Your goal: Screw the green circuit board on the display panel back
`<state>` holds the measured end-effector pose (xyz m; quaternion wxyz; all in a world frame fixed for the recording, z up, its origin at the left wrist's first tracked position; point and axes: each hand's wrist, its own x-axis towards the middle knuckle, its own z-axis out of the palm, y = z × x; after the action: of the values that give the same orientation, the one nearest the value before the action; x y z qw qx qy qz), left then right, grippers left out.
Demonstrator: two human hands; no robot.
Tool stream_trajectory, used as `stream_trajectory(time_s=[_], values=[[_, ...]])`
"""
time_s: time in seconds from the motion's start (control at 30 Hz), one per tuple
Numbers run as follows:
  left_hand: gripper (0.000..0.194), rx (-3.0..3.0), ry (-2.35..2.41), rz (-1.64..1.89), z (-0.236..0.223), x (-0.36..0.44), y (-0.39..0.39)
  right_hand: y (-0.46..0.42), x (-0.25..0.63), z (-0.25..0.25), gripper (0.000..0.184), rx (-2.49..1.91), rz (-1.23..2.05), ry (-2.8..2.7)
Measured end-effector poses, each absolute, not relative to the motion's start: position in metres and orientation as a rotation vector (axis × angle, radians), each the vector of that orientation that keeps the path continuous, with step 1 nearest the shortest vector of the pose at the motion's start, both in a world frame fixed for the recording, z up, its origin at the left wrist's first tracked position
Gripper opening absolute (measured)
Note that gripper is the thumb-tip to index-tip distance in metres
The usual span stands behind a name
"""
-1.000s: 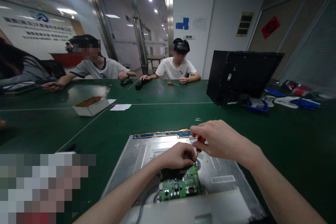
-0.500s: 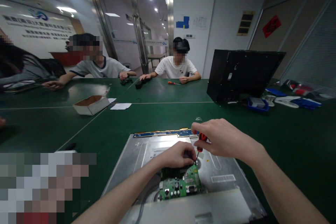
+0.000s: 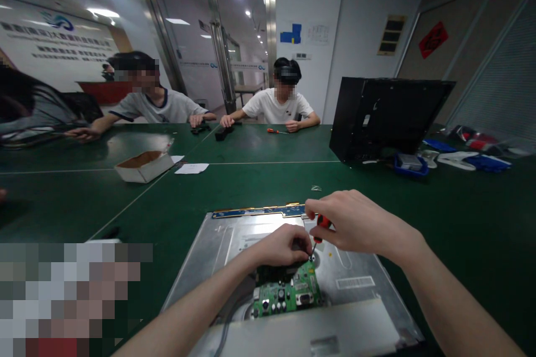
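My right hand (image 3: pixel 352 220) is closed around the red and black handle of a screwdriver (image 3: pixel 322 222), held tilted with its shaft pointing down. The tip meets the upper right corner of a green circuit board (image 3: pixel 307 279), beside a small screw hole. Close to that tip, the thumb and fingers of my left hand (image 3: pixel 282 245) are pinched together; whatever they hold is hidden. Under both hands lies a flat metal display panel (image 3: pixel 355 265), with the board on its middle. A narrow blue circuit strip (image 3: pixel 255 212) runs along the panel's far edge.
A black monitor housing (image 3: pixel 389 117) stands at the back right, near a blue tray (image 3: pixel 411 165) and gloves (image 3: pixel 473 162). On the left are an open box (image 3: pixel 144 167) and white paper (image 3: pixel 191 168). Several people sit around the green table; another screwdriver (image 3: pixel 274 131) lies at its far side.
The view has shifted slightly. Both hands and the screwdriver keep practically the same place over the board's corner. Across the table, a seated person's hand has moved a little.
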<state>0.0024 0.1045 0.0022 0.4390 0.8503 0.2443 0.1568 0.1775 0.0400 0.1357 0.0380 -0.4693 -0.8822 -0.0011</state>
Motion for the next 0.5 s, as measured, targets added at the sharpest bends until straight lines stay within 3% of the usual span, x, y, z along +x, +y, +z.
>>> stream_trajectory(time_s=[0.3,0.5], values=[[0.012,2.138,0.616,0.378,0.0004,0.0015,0.1059,0.0342,0.1771,0.1387,0.021,-1.368,0.118,-2.723],[0.013,2.138,0.608,0.38,0.0014,0.0012,0.1053,0.0369,0.1746,0.1367,0.012,-1.485,0.009,-2.701]])
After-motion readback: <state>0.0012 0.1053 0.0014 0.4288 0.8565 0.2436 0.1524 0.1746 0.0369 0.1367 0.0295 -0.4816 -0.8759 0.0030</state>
